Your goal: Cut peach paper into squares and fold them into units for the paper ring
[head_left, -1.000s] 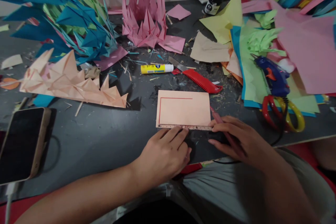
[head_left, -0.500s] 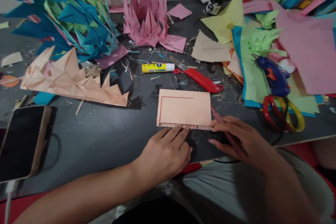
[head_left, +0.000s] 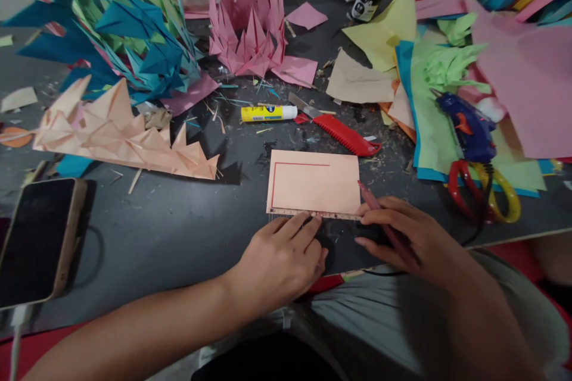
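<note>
A peach paper rectangle (head_left: pixel 313 183) lies on the dark table, with a red line drawn along its top and left edges. A clear ruler (head_left: pixel 315 214) rests along its near edge. My left hand (head_left: pixel 279 259) presses flat on the ruler, fingers stretched out. My right hand (head_left: pixel 413 238) grips a red pen (head_left: pixel 379 214) whose tip rests at the paper's lower right corner.
A yellow glue stick (head_left: pixel 268 113) and a red utility knife (head_left: pixel 342 134) lie behind the paper. Folded paper shapes in peach (head_left: pixel 120 134), blue (head_left: pixel 111 36) and pink (head_left: pixel 250 30) stand at the back. A phone (head_left: pixel 36 241) lies left; a glue gun (head_left: pixel 467 128), scissors (head_left: pixel 487 190) and loose sheets lie right.
</note>
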The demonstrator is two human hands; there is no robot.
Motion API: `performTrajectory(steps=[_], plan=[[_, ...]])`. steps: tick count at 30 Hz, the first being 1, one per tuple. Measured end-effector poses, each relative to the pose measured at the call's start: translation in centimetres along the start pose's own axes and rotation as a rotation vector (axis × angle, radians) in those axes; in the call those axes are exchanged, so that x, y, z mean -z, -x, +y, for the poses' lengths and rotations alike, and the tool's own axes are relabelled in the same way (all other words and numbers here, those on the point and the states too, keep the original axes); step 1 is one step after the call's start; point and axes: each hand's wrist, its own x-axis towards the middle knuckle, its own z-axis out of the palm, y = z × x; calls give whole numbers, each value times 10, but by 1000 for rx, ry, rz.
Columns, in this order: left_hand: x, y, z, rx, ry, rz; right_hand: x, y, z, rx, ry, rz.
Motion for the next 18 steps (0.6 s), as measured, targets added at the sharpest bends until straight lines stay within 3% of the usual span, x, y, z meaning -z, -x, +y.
performTrajectory(steps=[7,11,15,18], plan=[[-1,2,2,-2,-25,-22,1,1,3,-20,-2,-29],[-1,3,3,-10,-56,-51,1,-4,-1,-65,-37,37],[-3,4,3,-22,-67,-69,-3,-27,-18,-150,-261,134],[-4,5,3,-23,-66,-69,-12,-55,-35,-90,-431,84]])
